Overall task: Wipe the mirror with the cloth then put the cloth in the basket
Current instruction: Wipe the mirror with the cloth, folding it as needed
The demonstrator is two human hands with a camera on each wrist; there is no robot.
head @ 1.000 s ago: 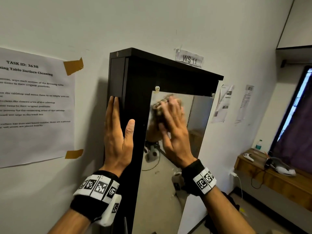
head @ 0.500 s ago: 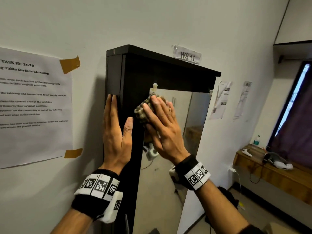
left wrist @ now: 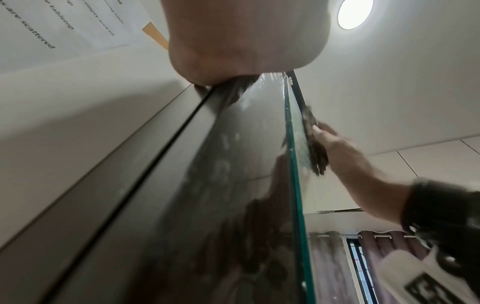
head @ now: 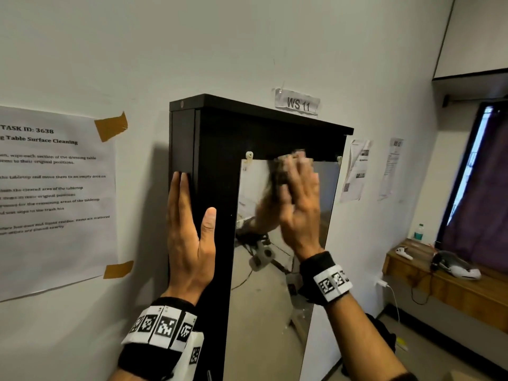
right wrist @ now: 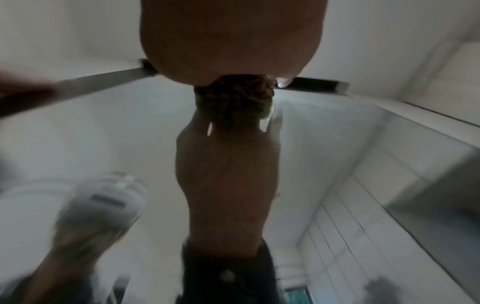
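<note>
A: What sits nearest the head camera?

B: Two wrists in black bands with white coded tags. The left hand (head: 189,237) lies flat against the black cabinet (head: 217,166), fingers straight and together along its left front edge, thumb spread out onto the dark front panel. It holds nothing.

A: And the other one?

B: The right hand (head: 298,204) is up on the mirror (head: 264,306), fingers straight and slightly fanned, pressing a brownish cloth (head: 286,163) flat against the glass. The hand and cloth are motion-blurred.

A: Where exactly on the glass is the cloth?

B: At the top of the mirror, right of centre, just under the cabinet's dark upper panel and between the two small white mirror clips (head: 249,155). From the left wrist view the cloth (left wrist: 315,148) is sandwiched between the palm and the greenish glass edge. The right wrist view is dim, but shows the cloth (right wrist: 233,96) bunched under the hand, doubled by its reflection.

A: Further out?

B: A printed task sheet (head: 52,199) held to the wall by brown tape, left of the cabinet. Above the cabinet, a "WS 11" label (head: 297,102). More papers hang on the wall to the right. Beyond those, a wooden ledge (head: 439,287) under a window carries a small bottle (head: 418,232), a white controller and a cable.

A: The basket?

B: I cannot see it in any view.
</note>
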